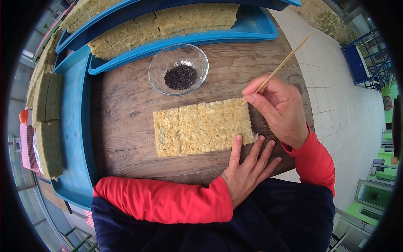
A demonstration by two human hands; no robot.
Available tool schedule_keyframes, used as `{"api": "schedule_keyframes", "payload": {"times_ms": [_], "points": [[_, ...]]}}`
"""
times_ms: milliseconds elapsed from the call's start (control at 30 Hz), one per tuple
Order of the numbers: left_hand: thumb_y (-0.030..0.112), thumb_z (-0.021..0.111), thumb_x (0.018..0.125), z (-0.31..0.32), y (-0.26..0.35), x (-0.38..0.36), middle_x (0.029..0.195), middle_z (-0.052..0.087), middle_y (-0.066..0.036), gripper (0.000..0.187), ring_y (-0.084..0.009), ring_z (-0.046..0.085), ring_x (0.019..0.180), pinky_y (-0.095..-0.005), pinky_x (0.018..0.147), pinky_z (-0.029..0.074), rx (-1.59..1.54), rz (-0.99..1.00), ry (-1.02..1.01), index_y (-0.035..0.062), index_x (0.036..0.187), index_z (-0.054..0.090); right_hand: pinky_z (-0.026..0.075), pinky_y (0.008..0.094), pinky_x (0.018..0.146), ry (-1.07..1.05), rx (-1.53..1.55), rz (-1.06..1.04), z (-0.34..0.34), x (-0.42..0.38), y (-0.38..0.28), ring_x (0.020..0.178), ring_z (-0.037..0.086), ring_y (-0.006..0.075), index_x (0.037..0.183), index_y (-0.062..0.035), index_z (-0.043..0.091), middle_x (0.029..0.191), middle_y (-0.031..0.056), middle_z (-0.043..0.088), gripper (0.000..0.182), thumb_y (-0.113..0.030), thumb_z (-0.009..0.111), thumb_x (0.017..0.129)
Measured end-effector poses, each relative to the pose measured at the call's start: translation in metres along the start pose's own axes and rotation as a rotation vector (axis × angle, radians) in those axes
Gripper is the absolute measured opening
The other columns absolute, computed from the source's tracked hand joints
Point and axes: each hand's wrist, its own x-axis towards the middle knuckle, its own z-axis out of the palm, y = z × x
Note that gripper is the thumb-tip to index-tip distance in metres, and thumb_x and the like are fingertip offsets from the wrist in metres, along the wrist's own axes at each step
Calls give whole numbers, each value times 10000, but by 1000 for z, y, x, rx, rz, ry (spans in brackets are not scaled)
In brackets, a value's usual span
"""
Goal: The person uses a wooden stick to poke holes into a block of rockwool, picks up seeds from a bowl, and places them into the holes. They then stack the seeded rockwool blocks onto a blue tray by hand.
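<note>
We find the right hand (pixel 282 108) pinching a stick (pixel 289 57), tip at a far corner of the fibrous block (pixel 205 126) on the bench (pixel 121 122); the left hand (pixel 245 170), spread, empty, touches its near edge. Hard pressing could, we judge, crumble that corner.

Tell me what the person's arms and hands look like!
Both arms wear long, plain red sleeves, wrinkled and reaching toward the wrists. Dark blue cloth covers the body. The left hand and right hand are bare, each with slim fingers and short nails. I see no markings on the sleeves.
</note>
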Motion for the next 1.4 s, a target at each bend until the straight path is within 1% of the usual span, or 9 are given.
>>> {"api": "schedule_keyframes", "payload": {"times_ms": [100,533,733,900,1133,1233,1300,1333,1400], "points": [[305,415,835,2,0,0,1416,301,-95,566,-283,349,1263,-668,932,259,-12,-1,3,242,1383,288,498,220,633,-23,-26,50,0,0,-2,697,604,116,860,-4,593,794,72,571,57,4,602,804],[308,410,836,0,1,0,1412,308,-85,564,-271,358,1258,-669,937,251,7,-5,7,243,1383,288,506,231,635,-18,-20,30,0,0,-2,706,615,129,862,-5,595,765,72,575,62,-2,606,801],[309,416,838,2,1,0,1403,322,-80,561,-266,363,1255,-671,939,246,3,-9,21,245,1381,292,497,235,606,-22,-78,-24,1,0,1,689,620,147,856,-21,601,769,77,585,67,-5,613,792],[312,416,838,2,1,1,1402,325,-81,561,-270,365,1254,-676,935,246,-2,-11,22,245,1381,292,470,249,574,-42,-181,-102,0,2,-2,661,588,159,833,-30,613,732,63,597,80,5,622,761],[311,417,833,1,0,2,1402,327,-86,564,-277,365,1253,-675,929,255,-7,-5,12,243,1380,294,468,256,586,-55,-191,-110,-1,2,-3,685,580,179,815,-31,618,714,58,604,76,10,620,751],[308,414,833,1,1,2,1403,325,-87,563,-278,364,1254,-674,927,258,-5,-4,12,244,1379,295,472,247,588,-67,-206,-98,-1,1,0,680,590,163,824,-31,615,735,65,606,71,7,616,764],[308,413,833,2,1,2,1405,322,-87,562,-278,363,1254,-674,926,260,-6,-6,15,244,1379,295,479,237,589,-28,-47,23,-1,0,2,673,600,136,841,-25,605,766,71,604,60,0,608,787],[308,412,834,2,1,1,1408,317,-87,561,-279,361,1255,-674,926,260,-2,-6,15,244,1379,295,479,237,589,-28,-47,22,-2,0,1,673,600,136,841,-25,605,766,71,604,60,0,608,787],[308,411,835,2,1,2,1411,312,-86,560,-279,360,1256,-673,926,261,3,-4,15,244,1379,295,460,203,698,-88,-10,118,-6,1,-4,789,550,69,914,26,569,856,36,575,71,31,552,846]]}}
